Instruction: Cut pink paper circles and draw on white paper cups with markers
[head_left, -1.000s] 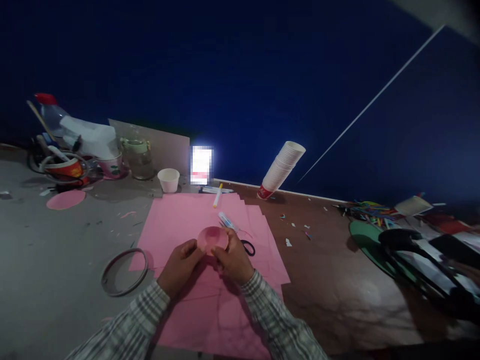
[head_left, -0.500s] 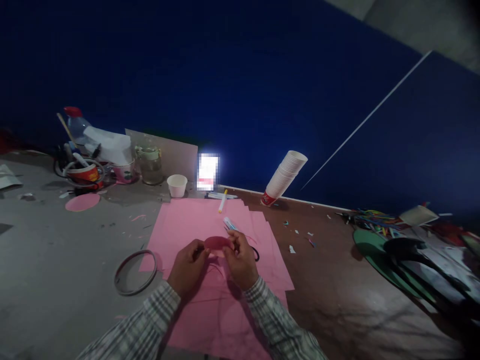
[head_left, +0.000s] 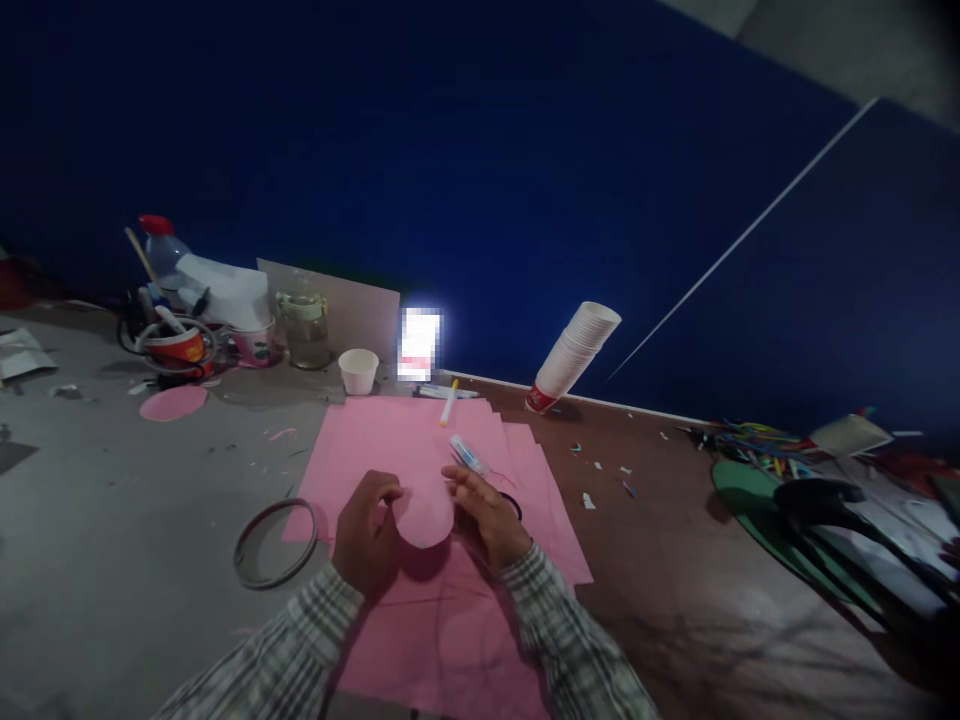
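My left hand is closed, its thumb and fingers pinching the left edge of a rounded piece of pink paper. The piece is tilted up over a spread of pink paper sheets, casting a shadow on them. At the piece's right edge, my right hand has its fingers stretched out; I cannot tell whether they touch it. A black loop, probably a scissors handle, shows partly behind that hand. Just beyond lies a small clear tube with a blue label. Farther back is a white and yellow marker.
A grey ring lies left of the sheets, a pink paper oval farther left. At the back stand a white cup, a glass jar, a glowing screen and a leaning cup stack. Right is a green disc.
The pink paper piece, curved between both hands before, now shows its flat face toward me. My right hand's fingers have loosened and straightened; my left keeps its pinch.
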